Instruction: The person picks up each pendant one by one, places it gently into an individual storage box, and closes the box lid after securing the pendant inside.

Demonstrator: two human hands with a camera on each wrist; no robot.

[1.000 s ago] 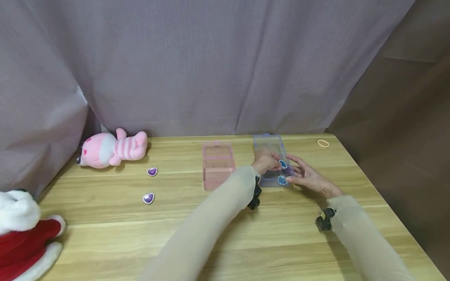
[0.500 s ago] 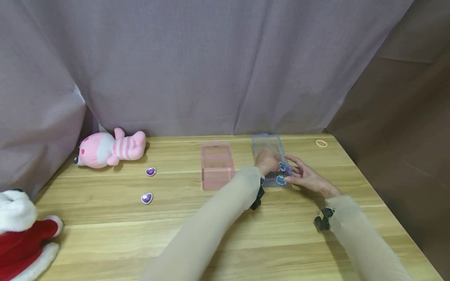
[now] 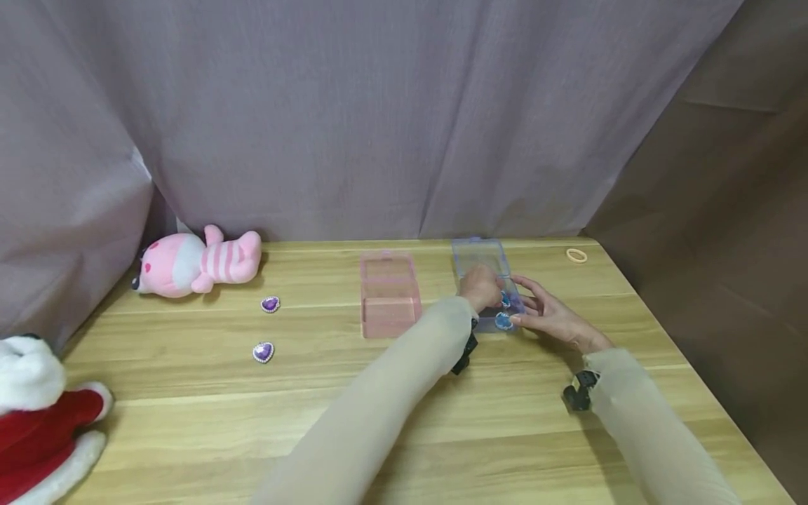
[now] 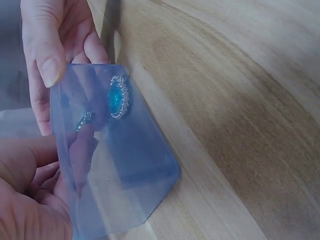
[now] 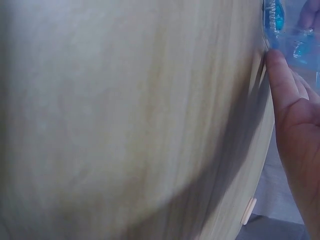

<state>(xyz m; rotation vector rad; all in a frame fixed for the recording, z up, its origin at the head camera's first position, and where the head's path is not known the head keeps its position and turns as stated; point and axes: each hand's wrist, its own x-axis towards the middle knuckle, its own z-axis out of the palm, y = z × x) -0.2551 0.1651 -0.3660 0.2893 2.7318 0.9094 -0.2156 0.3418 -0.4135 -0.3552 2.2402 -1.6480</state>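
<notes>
In the head view, a translucent blue-purple plastic box [image 3: 482,324] stands on the table with its lid [image 3: 477,255] folded back. My left hand [image 3: 481,287] reaches down into it and pinches a blue gem [image 3: 506,299] with a pale beaded edge. A second blue gem [image 3: 503,321], also beaded, lies at the box's near right corner and shows through the wall in the left wrist view [image 4: 118,97]. My right hand [image 3: 552,319] holds the box's right side, thumb at the near corner and the other fingers along the side. The box wall partly veils my left fingertips.
A translucent pink box [image 3: 391,317] lies open left of the blue one. Two purple heart gems [image 3: 270,304] are further left. A pink plush toy [image 3: 198,263] and a red-and-white plush [image 3: 47,414] lie at the left. A beige ring [image 3: 576,255] sits at the far right.
My left hand has lowered its blue gem further into the blue box. My right hand keeps its place at the box's side. The view has shifted slightly.
</notes>
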